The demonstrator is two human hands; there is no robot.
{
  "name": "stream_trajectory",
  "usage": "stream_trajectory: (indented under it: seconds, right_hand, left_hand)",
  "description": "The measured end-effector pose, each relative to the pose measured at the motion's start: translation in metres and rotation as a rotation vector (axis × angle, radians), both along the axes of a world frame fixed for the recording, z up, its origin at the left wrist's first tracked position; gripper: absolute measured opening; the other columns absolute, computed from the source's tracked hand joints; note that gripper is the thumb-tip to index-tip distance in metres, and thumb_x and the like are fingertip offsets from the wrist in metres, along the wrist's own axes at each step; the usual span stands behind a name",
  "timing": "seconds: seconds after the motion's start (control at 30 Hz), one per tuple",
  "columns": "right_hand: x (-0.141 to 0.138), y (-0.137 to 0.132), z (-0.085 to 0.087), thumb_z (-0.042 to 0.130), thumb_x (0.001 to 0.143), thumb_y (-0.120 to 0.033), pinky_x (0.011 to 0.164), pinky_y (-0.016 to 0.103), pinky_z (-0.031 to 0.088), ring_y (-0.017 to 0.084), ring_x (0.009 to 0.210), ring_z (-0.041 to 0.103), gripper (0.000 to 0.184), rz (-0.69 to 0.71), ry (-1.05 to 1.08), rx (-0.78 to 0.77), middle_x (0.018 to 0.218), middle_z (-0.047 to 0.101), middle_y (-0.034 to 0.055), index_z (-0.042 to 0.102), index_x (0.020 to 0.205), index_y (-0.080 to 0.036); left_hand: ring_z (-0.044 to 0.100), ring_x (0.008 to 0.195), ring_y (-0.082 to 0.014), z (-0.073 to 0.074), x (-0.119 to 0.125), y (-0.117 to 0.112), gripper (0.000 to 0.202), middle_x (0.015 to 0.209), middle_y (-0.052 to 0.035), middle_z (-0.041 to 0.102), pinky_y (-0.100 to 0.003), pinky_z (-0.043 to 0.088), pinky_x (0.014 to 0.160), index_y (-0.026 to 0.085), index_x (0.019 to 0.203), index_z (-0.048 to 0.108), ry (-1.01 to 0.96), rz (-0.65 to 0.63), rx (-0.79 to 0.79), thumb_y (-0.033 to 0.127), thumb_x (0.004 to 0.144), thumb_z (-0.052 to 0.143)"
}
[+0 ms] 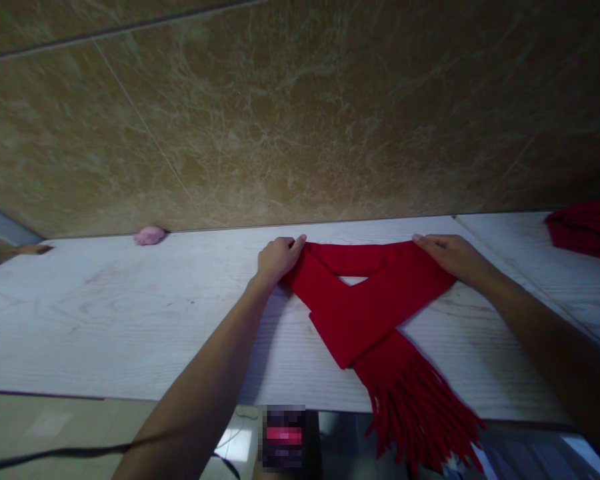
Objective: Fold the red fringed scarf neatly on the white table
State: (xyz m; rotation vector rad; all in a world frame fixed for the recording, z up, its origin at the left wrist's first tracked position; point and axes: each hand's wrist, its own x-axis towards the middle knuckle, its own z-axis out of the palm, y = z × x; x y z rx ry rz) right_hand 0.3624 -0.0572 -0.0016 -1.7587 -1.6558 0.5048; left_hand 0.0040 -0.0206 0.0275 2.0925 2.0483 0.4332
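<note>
One red scarf (370,313), fringed, lay on the white desk (130,333), its band already bent into a loop and crossed over itself; the work was judged part done, with the fringe (413,387) left loose and spilling past the near edge. Grips, two: left hand (281,258), closed by thumb and fingers on the loop's left bend; right hand (447,255), closed likewise on the right bend, some fingertips hidden. Outlying items were a small pink lump (150,235), left, beside the marbled wall (280,120), and a dark red cloth bundle (587,230), far right.
</note>
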Motion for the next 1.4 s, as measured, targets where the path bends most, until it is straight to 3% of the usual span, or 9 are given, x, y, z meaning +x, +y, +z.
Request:
stream_trajectory:
  seconds: [0.97,1.4]
  right_hand:
    - [-0.0038,-0.0030,0.0060,0.048,0.079,-0.083,0.058,0.033,0.041,0.022,0.065,0.059,0.064,0.025,-0.029,-0.045,0.067,0.067,0.0055,0.067,0.066,-0.023]
    - [-0.0027,-0.0016,0.0048,0.048,0.081,-0.080,0.058,0.033,0.040,0.022,0.065,0.059,0.062,0.003,-0.044,-0.055,0.066,0.066,0.0050,0.067,0.066,-0.023]
  left_hand:
    - [0.069,0.085,-0.0240,-0.0032,-0.0025,0.0016,0.045,0.094,-0.0093,0.078,-0.029,0.042,0.069,0.023,0.095,0.078,-0.056,-0.041,0.053,0.058,0.099,0.049]
    - [0.066,0.082,-0.0237,-0.0033,0.0001,0.0010,0.051,0.089,-0.0088,0.076,-0.029,0.038,0.067,0.022,0.084,0.071,-0.047,-0.020,0.048,0.060,0.101,0.041]
